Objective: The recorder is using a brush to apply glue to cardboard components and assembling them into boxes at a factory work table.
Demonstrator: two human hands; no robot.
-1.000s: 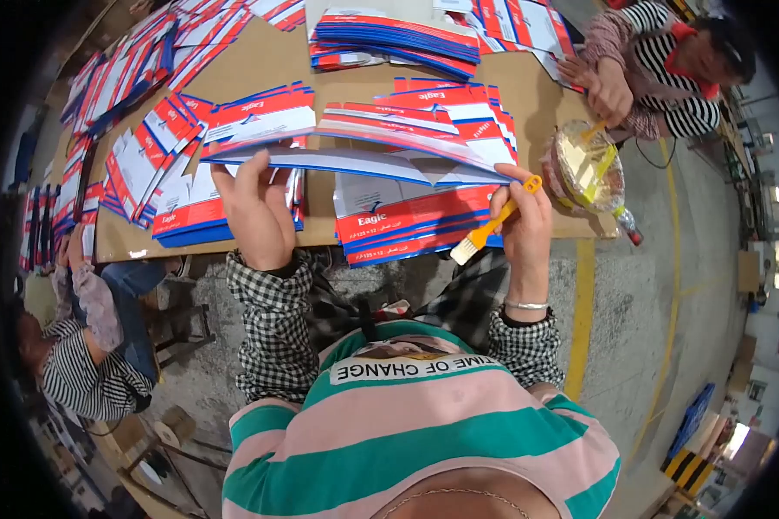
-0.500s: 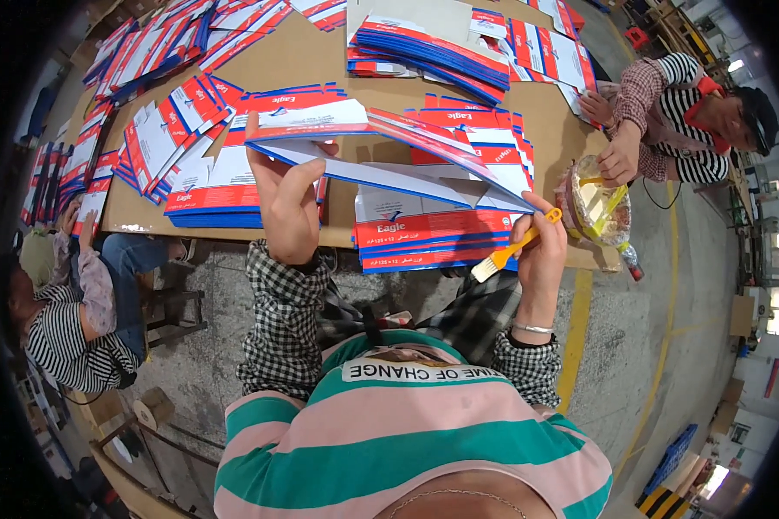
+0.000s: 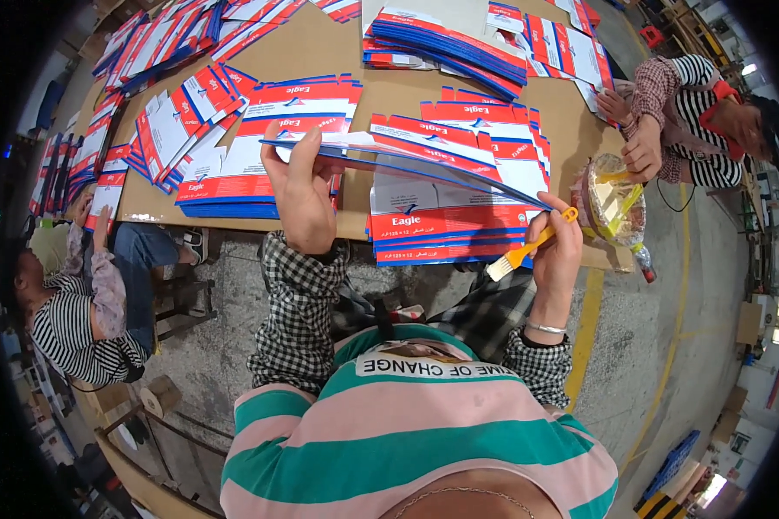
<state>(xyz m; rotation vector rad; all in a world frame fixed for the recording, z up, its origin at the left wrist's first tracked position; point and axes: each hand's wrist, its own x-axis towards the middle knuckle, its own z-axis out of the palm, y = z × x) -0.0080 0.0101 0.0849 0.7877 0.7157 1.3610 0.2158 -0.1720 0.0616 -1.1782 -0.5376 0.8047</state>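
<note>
My left hand (image 3: 310, 203) grips the left end of a folded carton blank (image 3: 433, 149), printed red, white and blue, with the thumb on top. The blank slants down to my right hand (image 3: 558, 259), whose fingertips are at its other end. That hand is also closed on a yellow-handled brush (image 3: 528, 248), its pale bristles pointing down and left. Under the blank lies a stack of similar carton blanks (image 3: 450, 238) at the near table edge. A second stack (image 3: 234, 186) lies by my left hand.
More carton piles (image 3: 446, 52) cover the brown table (image 3: 286, 59). To the right stands a film-covered bowl (image 3: 610, 212) of pale paste; a co-worker's hand (image 3: 642, 154) holds a yellow handle in it. At the left another person (image 3: 82, 324) sits handling cartons.
The folded blank has flattened: the gap between its layers has closed and it is tilted differently. Both hands keep hold of it. The whole view has shifted slightly.
</note>
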